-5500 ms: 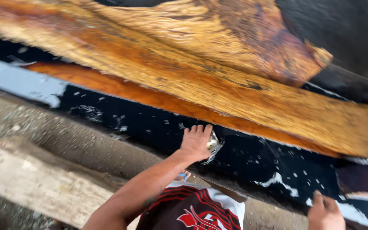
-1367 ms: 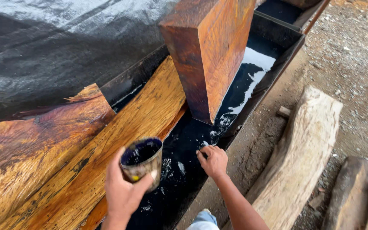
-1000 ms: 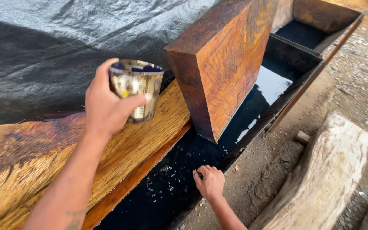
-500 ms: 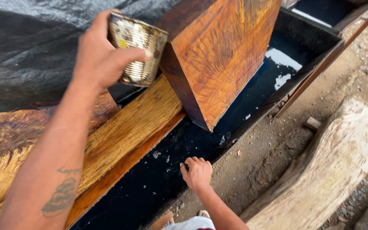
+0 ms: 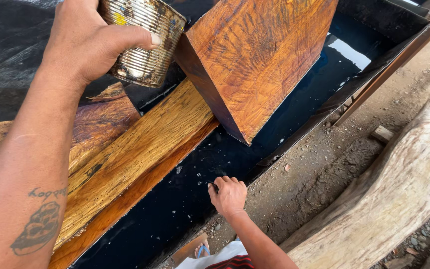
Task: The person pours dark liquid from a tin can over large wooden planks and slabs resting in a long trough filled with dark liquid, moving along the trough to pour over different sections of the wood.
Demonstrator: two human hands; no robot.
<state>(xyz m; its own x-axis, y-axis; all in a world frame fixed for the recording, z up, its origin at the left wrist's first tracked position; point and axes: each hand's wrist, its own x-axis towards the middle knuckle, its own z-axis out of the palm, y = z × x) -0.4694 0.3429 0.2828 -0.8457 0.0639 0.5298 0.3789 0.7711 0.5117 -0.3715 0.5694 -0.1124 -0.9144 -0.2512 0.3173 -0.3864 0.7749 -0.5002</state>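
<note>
2 hands work here: the left hand (image 5: 88, 42) grips a light, ribbed, grimy tin can (image 5: 145, 42) round its side above the slab (image 5: 140, 154), likely slippery, while the right hand (image 5: 228, 195) rests curled on the black trough (image 5: 185, 209) edge.

The left hand (image 5: 88, 42) has carried the tin can (image 5: 145, 40) from low at the frame's centre, over the dark liquid (image 5: 185, 199), up to the upper left beside the wooden block (image 5: 255, 60). The right hand (image 5: 229, 195) has shifted slightly along the trough's near edge at lower centre.
</note>
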